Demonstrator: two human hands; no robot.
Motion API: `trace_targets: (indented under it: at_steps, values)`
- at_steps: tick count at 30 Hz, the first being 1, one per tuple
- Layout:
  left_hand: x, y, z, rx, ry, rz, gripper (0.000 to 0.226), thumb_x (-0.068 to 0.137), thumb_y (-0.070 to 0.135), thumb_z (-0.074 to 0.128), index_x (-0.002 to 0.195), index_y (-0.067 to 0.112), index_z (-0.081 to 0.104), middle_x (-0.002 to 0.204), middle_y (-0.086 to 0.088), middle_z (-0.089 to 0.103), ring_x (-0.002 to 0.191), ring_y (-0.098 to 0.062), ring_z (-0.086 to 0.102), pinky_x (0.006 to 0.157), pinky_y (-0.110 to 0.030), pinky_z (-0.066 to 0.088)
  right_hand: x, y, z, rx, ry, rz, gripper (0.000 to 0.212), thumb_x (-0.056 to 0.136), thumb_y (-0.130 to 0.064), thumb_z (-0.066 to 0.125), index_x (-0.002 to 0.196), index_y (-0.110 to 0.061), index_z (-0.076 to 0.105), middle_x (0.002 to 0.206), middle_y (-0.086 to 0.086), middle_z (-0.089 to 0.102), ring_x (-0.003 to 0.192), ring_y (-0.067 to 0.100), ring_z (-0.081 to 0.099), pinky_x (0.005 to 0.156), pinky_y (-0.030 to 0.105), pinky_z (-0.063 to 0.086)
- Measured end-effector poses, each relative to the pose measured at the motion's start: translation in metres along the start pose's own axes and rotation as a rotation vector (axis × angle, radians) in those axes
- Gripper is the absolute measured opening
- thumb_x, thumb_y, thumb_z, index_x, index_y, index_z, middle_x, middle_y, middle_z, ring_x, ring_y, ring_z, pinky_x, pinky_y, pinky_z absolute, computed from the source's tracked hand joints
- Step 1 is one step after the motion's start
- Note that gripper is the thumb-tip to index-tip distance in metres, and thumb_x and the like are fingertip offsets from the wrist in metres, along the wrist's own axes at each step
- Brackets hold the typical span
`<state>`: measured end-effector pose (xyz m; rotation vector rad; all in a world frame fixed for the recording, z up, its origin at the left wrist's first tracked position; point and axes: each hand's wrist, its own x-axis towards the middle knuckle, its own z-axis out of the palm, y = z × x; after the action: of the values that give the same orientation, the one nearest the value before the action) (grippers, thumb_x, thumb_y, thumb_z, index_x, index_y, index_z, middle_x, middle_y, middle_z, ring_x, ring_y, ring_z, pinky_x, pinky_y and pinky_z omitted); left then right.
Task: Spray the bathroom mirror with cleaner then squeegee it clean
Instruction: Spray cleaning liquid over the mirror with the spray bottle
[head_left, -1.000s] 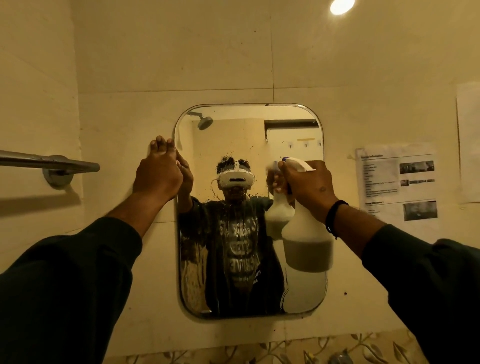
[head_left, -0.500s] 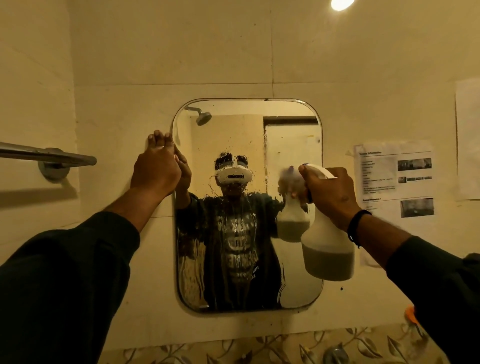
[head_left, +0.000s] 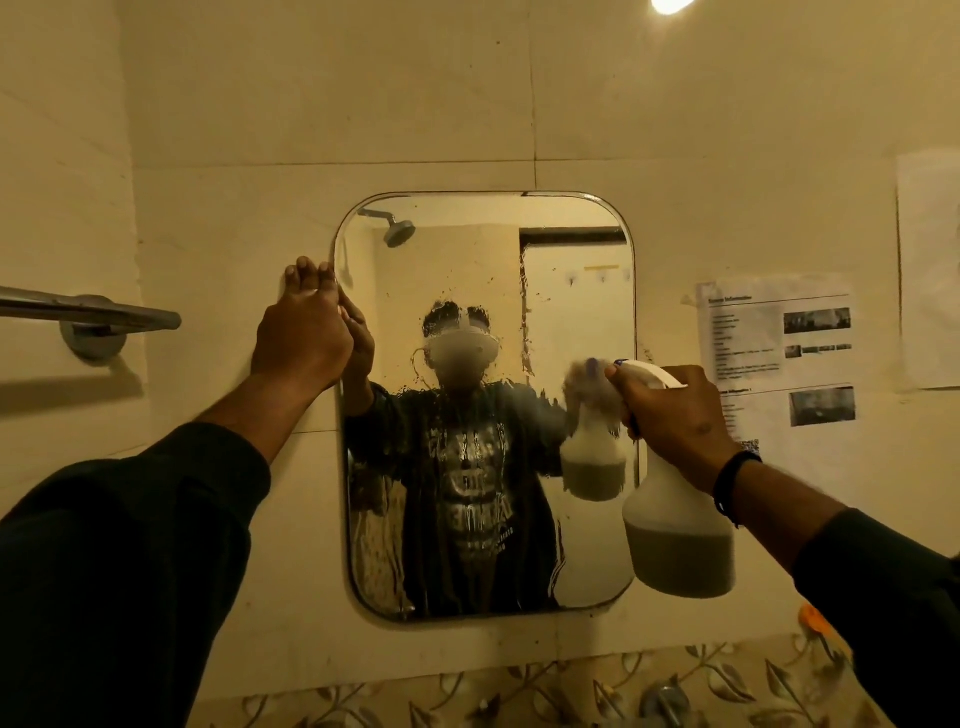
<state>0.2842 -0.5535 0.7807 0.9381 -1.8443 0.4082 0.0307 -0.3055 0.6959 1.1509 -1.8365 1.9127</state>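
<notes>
Spraying the mirror, right side

The mirror (head_left: 485, 405) hangs upright at frame centre, long axis vertical, wet with running drops through its middle. The right hand (head_left: 670, 415) has its fingers clamped round the bottle (head_left: 675, 525) at the mirror's right edge, nozzle pointing left at the glass. The left hand (head_left: 304, 338) lies against the left rim, fingers straight. No squeegee is in view.

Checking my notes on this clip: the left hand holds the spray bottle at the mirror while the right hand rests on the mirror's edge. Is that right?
Not quite: the hands are swapped. The head view shows the right hand holding the spray bottle at the mirror, while the left hand rests on the mirror's edge.
</notes>
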Motion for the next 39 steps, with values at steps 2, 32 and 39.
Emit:
trace_targets:
  at_steps: [2,32,39]
  values:
    - [0.000,0.000,0.000,0.000,-0.002,0.002,0.053,0.107,0.014,0.037,0.159,0.008,0.028,0.165,-0.019,0.025,0.155,-0.034,0.020,0.119,-0.050,0.032,-0.002,0.003,-0.001,0.010,0.031,-0.004,0.039,0.085,-0.045,0.068,0.101,-0.009,0.069,0.080,0.009,0.067,0.073,0.025,0.066,0.061,0.034,0.057]
    - [-0.001,0.001,0.000,-0.001,0.004,-0.013,0.052,0.108,0.014,0.036,0.159,0.010,0.028,0.163,-0.023,0.028,0.152,-0.037,0.028,0.117,-0.050,0.037,-0.033,-0.029,0.052,0.082,-0.106,-0.130,0.030,0.090,-0.041,0.064,0.083,-0.013,0.073,0.072,0.013,0.070,0.070,0.032,0.067,0.066,0.052,0.056]
    - [0.000,-0.002,0.004,-0.014,0.019,0.009,0.053,0.107,0.013,0.037,0.160,0.010,0.028,0.165,-0.022,0.023,0.154,-0.035,0.024,0.117,-0.051,0.035,-0.037,-0.032,0.070,0.097,-0.146,-0.121,0.032,0.090,-0.040,0.065,0.098,-0.010,0.073,0.079,0.009,0.071,0.070,0.023,0.068,0.060,0.035,0.056]
